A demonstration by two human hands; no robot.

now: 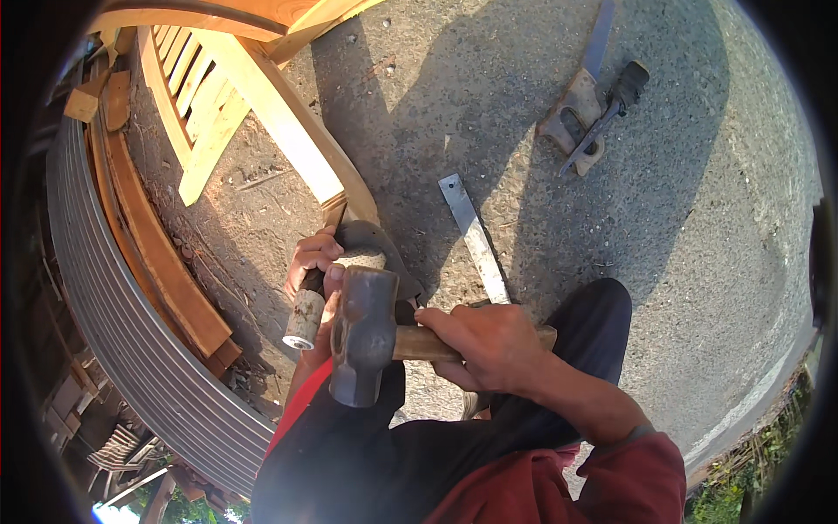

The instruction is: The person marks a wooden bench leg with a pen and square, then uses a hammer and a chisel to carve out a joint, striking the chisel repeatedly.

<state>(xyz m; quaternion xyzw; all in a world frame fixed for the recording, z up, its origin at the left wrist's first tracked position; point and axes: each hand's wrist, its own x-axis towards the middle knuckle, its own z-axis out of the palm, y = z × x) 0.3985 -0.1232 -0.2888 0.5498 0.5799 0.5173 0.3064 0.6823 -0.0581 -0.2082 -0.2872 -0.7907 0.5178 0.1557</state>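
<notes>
My right hand (489, 345) is wrapped round the wooden handle of a hammer with a heavy, worn steel head (365, 332). That head hangs over my lap, close in front of my left hand. My left hand (316, 262) is closed round a chisel-like tool with a whitish, worn handle (304, 319); its butt points toward me. The tool's far end is hidden behind my fingers and the wood. Just beyond that hand is the end of a pale wooden leg (314, 170), part of a slatted wooden frame (196, 83) lying tilted on the ground.
A flat metal rule (473, 236) lies ahead of my right hand. Farther right are a handsaw (576, 109) and a dark-handled tool (630, 83) across its grip. Reddish boards (166, 244) and corrugated metal sheet (131, 306) lie at left. My right knee (602, 310) rises beside my right hand.
</notes>
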